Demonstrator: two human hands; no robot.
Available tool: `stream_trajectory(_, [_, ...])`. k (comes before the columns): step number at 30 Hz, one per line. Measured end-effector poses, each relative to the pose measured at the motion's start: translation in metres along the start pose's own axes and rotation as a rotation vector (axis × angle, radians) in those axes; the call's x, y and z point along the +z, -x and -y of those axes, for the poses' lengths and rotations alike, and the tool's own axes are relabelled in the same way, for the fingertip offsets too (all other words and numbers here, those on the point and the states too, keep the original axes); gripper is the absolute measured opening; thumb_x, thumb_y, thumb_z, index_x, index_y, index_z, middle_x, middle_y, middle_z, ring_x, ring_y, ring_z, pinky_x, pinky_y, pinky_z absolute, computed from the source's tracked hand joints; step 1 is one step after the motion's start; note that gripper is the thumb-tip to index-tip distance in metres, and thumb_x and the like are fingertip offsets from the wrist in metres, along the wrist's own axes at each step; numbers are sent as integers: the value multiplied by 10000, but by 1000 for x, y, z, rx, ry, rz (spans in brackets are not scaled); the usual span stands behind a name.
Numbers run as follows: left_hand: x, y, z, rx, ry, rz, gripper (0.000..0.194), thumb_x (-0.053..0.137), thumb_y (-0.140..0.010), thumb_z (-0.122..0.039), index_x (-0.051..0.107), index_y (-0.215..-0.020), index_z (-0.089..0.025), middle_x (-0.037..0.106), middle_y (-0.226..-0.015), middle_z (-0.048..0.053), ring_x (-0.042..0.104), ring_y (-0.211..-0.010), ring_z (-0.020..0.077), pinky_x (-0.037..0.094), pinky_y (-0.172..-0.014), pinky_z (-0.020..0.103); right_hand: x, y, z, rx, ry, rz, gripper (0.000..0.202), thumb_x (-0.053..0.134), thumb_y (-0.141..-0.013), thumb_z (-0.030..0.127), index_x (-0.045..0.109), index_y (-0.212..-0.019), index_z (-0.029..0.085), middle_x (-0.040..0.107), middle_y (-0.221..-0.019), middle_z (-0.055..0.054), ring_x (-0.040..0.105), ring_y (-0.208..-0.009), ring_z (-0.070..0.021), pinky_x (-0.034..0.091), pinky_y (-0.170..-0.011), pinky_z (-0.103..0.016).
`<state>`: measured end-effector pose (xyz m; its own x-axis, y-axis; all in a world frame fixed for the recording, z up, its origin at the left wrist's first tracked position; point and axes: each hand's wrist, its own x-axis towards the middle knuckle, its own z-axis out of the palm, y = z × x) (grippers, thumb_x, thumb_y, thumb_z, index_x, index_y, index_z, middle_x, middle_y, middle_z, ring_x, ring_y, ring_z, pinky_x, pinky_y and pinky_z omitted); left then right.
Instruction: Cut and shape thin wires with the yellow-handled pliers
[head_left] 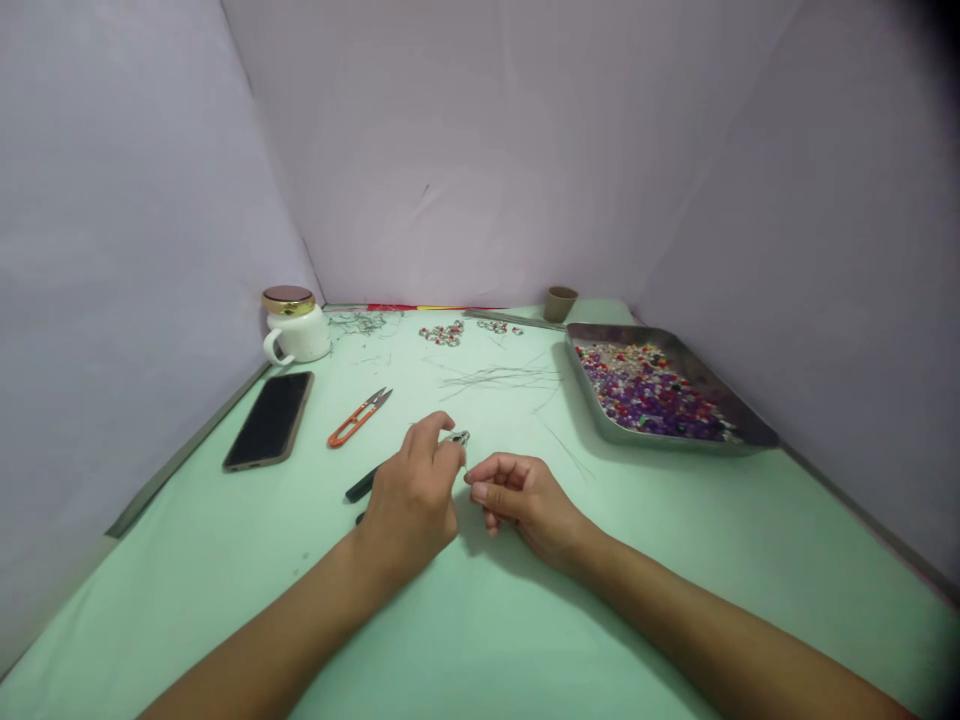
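Note:
My left hand is bent over a pair of pliers with black handles. The metal jaws show past its fingers, and the hand hides the middle of the tool. Its index finger is raised and curled, while the thumb points toward my right hand; what the fingers pinch is hidden. Close by on the right, my right hand pinches a thin piece of wire between thumb and forefinger. The wire stands up in the narrow gap between both hands, and any bead on it is too small to make out.
Orange thread snips, a phone and a lidded white mug are at left. Loose wires and red-and-clear beaded pieces lie farther back. At right are a metal tray of mixed beads and a small brown cup.

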<state>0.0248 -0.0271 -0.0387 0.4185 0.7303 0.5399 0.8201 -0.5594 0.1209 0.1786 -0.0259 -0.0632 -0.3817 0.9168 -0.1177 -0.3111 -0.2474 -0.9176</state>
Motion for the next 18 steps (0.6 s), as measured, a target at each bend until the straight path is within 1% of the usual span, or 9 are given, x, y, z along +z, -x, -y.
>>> stream_trajectory(2, [0,-1,4,108,-100,-34,221,386,-676,-8,510,-791,-150,453,-1116,135,494,-848,209,404,-558,272,-1,0,2,20,-22,23,172,699,-615,208,612,-741,128,544,-539,34,490,-412,-65,415,-419,-201])
stream_trajectory(5, [-2,-3,10,233,-115,-42,277,385,-638,22,527,-801,-151,444,-1151,137,488,-834,201,416,-579,280,-2,0,4,35,-34,67,194,690,-634,228,606,-780,131,588,-618,7,527,-458,-76,436,-471,-217])
stream_trajectory(7, [-4,-4,12,257,-70,-16,271,384,-645,19,529,-797,-153,440,-1157,136,487,-859,202,424,-584,273,-2,0,5,26,-25,72,200,664,-671,263,598,-811,136,614,-674,-16,554,-498,-88,442,-506,-228])
stream_trajectory(9, [-4,-5,11,241,-15,12,244,386,-671,5,529,-790,-152,431,-1166,137,487,-891,204,432,-596,272,-1,0,5,9,-10,31,187,640,-698,290,589,-792,137,619,-675,-21,560,-507,-88,431,-506,-218])
stream_trajectory(12, [-3,-3,7,157,105,3,211,402,-719,-35,528,-847,-146,406,-1191,144,505,-857,176,438,-618,269,-1,-2,5,-12,-6,-36,179,637,-699,302,568,-723,138,606,-624,-6,552,-488,-80,405,-485,-197])
stream_trajectory(14, [-3,-2,3,63,203,-58,211,419,-739,-62,517,-907,-145,390,-1205,142,512,-786,139,438,-644,269,-1,-4,5,-24,-22,-51,186,643,-691,306,560,-714,141,604,-620,-3,553,-486,-80,403,-488,-196])
stream_trajectory(16, [-4,-3,-1,-80,298,-177,217,450,-741,-94,506,-943,-152,386,-1205,128,498,-729,114,434,-656,267,-1,-6,5,-32,-50,-69,192,650,-681,308,561,-728,145,602,-618,2,549,-485,-79,416,-503,-203])
stream_trajectory(17, [-5,-3,-3,-178,359,-232,217,473,-736,-117,503,-946,-158,407,-1178,115,488,-706,107,432,-641,259,-2,-7,6,-36,-65,-85,194,655,-675,306,563,-739,148,599,-616,6,545,-485,-77,424,-513,-208])
stream_trajectory(18, [-7,-5,-5,-302,443,-247,201,499,-727,-146,507,-927,-162,454,-1108,96,475,-674,100,426,-604,241,-2,-8,6,-42,-78,-103,197,660,-669,301,565,-752,150,596,-613,11,542,-484,-76,429,-518,-210])
